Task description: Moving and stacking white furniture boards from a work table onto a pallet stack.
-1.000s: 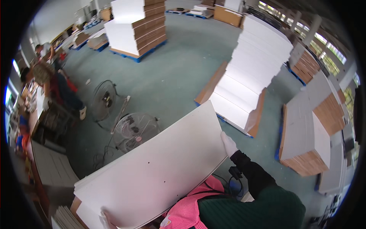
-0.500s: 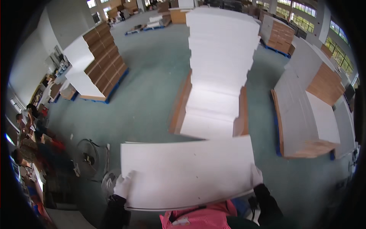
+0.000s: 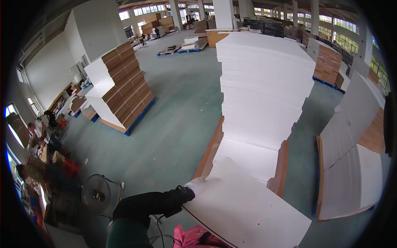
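In front of me is a large white sheet of board (image 3: 248, 206), turned at an angle, with small dark holes along its near right part. At its left edge, my left hand (image 3: 200, 186), in a white glove, is closed on the board, though motion blurs the fingers. A dark line along the near edge suggests more than one layer. My right hand is out of view. Just beyond, a tall stack of white boards (image 3: 260, 87) rises, and the far corner of the sheet overlaps the low front part of that stack.
Brown cardboard flaps (image 3: 279, 169) flank the low part of the stack. To the left, a stepped stack of cardboard (image 3: 128, 82) stands on a blue pallet; another board stack (image 3: 339, 165) is at right. A round fan (image 3: 97, 194) stands near my left arm. People (image 3: 41, 165) work at far left.
The board has swung from lying level across my front to slanting down to the right. My left arm has reached forward and right with it; my right hand has left the view.
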`<action>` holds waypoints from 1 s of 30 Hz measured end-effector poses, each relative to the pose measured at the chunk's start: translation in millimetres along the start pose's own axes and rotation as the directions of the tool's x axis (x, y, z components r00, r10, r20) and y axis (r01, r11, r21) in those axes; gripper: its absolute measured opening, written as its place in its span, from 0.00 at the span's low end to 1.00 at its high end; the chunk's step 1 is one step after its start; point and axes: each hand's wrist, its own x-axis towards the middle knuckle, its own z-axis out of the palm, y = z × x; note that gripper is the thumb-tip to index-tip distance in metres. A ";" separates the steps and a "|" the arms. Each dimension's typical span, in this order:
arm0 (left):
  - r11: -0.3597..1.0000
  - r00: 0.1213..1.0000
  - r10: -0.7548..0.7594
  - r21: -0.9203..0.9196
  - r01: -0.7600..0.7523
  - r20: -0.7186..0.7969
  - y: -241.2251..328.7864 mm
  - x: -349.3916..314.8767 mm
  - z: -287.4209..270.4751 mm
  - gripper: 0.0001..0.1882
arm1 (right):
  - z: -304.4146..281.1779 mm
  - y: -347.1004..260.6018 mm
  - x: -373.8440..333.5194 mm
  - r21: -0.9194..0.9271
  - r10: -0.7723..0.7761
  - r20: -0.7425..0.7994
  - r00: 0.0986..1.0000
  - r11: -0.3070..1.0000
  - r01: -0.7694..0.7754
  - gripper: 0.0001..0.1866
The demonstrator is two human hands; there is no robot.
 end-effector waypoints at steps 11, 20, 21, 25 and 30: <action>0.938 0.815 -0.123 0.334 -0.092 0.567 57.5 335.7 60.0 0.25 | 95.8 24.8 77.1 0.112 0.188 -0.432 0.882 0.982 -0.154 0.34; 0.909 0.796 -0.305 0.409 0.080 0.522 -44.3 545.1 225.1 0.29 | 110.3 188.4 269.3 -0.062 0.010 -0.482 0.876 0.997 -0.045 0.35; 0.932 0.877 -0.142 0.361 -0.038 0.459 -55.2 553.0 227.4 0.37 | 150.5 170.1 286.3 0.133 0.180 -0.459 0.870 0.982 -0.133 0.34; 0.864 0.883 -0.293 0.497 0.080 0.367 -44.0 614.9 297.9 0.45 | 163.5 214.9 330.2 0.188 0.167 -0.569 0.805 0.980 -0.070 0.38; 0.783 0.922 -0.180 0.617 -0.077 0.344 -52.6 684.3 342.6 0.46 | 211.8 249.1 367.7 0.238 0.275 -0.601 0.751 0.958 -0.161 0.38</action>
